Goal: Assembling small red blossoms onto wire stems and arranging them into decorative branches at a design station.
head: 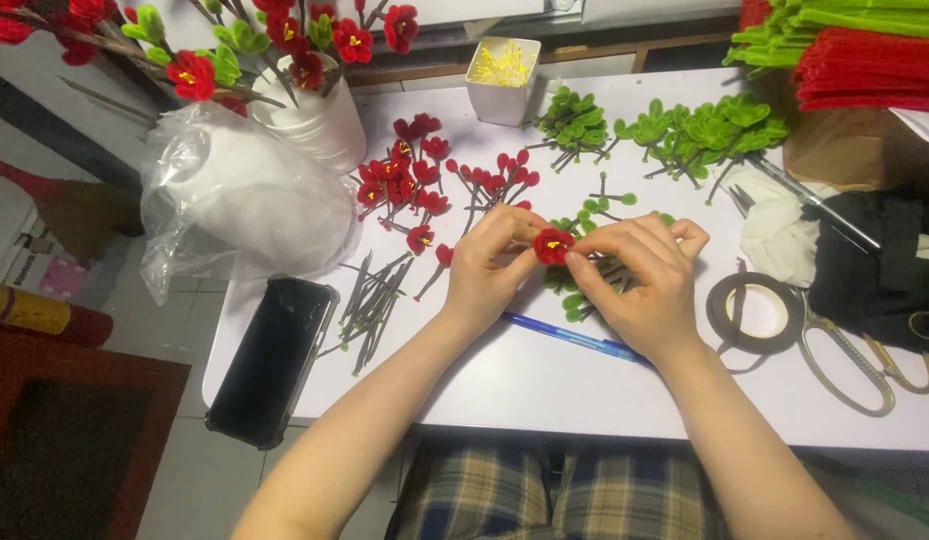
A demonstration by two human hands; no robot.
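- The white surface point(544, 385) carries everything, craft pieces scattered across it.
- A black phone point(271, 360) lies at its left edge, near a bundle of dark stems point(372, 300).
- The left hand point(487, 268) and right hand point(639, 283) meet at the middle, each grip pinching one small red flower point(552, 245) between fingertips.
- A blue pen point(574, 338) lies just below the hands.

This looks like a home craft corner set up for making artificial flowers. A white worktop point(544, 390) carries heaps of red pipe-cleaner blossoms point(404, 180), green leaf sprigs point(704, 125), a roll of floral tape point(754, 312) and scissors point(854, 360). Stacked red and green pipe cleaners point(844, 45) sit nearby, and a broom point(64, 205) leans over the tiled floor point(199, 470).
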